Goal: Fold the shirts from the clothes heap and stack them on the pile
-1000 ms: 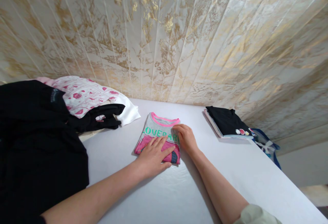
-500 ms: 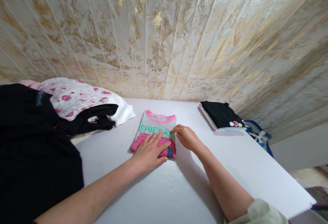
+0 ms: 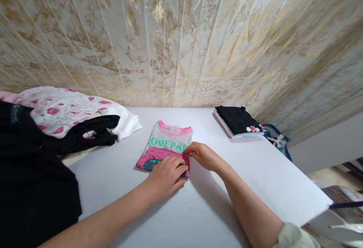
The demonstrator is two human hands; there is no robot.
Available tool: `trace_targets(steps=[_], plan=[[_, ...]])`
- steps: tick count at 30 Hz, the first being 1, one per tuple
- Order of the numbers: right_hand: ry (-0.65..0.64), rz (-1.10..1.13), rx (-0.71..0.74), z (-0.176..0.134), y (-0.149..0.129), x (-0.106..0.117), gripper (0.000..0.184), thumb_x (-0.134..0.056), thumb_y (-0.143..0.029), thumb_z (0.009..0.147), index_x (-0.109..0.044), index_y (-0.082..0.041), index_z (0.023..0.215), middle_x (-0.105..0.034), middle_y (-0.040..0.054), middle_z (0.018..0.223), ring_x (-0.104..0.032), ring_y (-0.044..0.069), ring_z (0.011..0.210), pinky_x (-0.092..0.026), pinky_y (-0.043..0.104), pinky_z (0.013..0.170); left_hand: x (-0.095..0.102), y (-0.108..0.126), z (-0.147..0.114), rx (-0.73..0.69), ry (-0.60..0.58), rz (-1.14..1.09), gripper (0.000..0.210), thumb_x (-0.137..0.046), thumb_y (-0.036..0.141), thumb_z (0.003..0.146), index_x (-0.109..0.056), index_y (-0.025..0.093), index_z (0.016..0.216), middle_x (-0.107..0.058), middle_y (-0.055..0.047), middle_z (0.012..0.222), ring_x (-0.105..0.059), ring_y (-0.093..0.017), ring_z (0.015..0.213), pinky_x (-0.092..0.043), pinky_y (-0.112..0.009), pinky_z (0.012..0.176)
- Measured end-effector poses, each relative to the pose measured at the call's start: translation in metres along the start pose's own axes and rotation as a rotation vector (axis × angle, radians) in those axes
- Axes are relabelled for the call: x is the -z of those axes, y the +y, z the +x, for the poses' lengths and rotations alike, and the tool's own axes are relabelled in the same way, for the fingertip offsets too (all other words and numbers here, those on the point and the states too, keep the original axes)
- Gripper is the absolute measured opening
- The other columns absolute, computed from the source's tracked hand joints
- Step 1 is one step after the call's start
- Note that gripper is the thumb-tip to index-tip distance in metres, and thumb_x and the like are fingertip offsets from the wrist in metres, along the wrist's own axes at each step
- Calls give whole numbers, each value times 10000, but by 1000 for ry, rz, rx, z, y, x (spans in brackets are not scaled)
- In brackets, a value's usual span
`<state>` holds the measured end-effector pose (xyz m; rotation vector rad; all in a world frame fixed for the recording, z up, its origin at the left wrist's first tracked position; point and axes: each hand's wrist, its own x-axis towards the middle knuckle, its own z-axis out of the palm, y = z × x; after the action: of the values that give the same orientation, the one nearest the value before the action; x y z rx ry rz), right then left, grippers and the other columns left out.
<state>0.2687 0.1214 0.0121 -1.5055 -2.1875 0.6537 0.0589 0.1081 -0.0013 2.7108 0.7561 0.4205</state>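
Note:
A folded grey and pink T-shirt (image 3: 170,140) lies on the white table, its pink-trimmed neckline facing away from me. Green lettering and a dark cat print show on its front; part of the print is under my fingers. My left hand (image 3: 168,175) rests over the shirt's lower right part, fingers bent and slightly apart, thumb off the near edge. At the shirt's right edge my right hand (image 3: 204,155) is closed, thumb and fingertips pinching the fabric.
Heaped clothes lie on the left: a large black garment (image 3: 36,187), a white cloth with pink print (image 3: 61,106) and a small black garment (image 3: 93,131). A folded stack with a black top (image 3: 238,121) sits back right, by a blue bag (image 3: 279,141). A gold-patterned curtain (image 3: 170,51) hangs behind the table (image 3: 255,180).
My left hand has slid toward the shirt's lower right and its fingers have bent, uncovering more of the cat print. My right hand has moved slightly down the right edge. The view has shifted right.

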Motion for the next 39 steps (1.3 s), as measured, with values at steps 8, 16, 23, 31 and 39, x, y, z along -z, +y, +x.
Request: trace_targets(steps=[8,16,23,31,39], plan=[[203,-33,-59,10,19,-24,390,-431,-62,803,-715,-232,1010,-642,32,930,-596,146,846,-446,240,775,0,9,1,-23,-80,-54,72,-568,266,881,-618,218,897,-627,-17,922,-562,-179,881,-420,-307,786],[337,-135,-143,11,18,-26,315,-397,-217,893,-638,-232,1096,-613,44,984,-591,147,793,-429,254,712,44,-41,1,684,150,201,151,-451,277,919,-574,192,937,-630,-62,972,-599,-204,894,-408,-297,723],[278,-158,-286,6,7,-28,366,-424,-318,890,-514,-246,1238,-650,9,884,-598,161,732,-421,275,666,50,-81,-8,897,89,56,219,-455,403,887,-569,230,817,-662,-1,850,-602,-163,745,-336,-260,582],[345,-28,-118,12,17,-39,380,-443,-262,850,-528,-217,1218,-608,45,955,-583,159,734,-483,307,721,43,-88,-7,918,175,-34,197,-496,406,856,-529,230,773,-647,19,751,-593,-156,687,-289,-258,543],[394,-8,-156,14,21,-37,317,-431,-291,869,-554,-221,1153,-617,32,934,-585,146,693,-464,288,690,45,-89,-7,919,142,-62,192,-483,409,848,-525,233,785,-656,12,767,-599,-166,713,-309,-254,563]])
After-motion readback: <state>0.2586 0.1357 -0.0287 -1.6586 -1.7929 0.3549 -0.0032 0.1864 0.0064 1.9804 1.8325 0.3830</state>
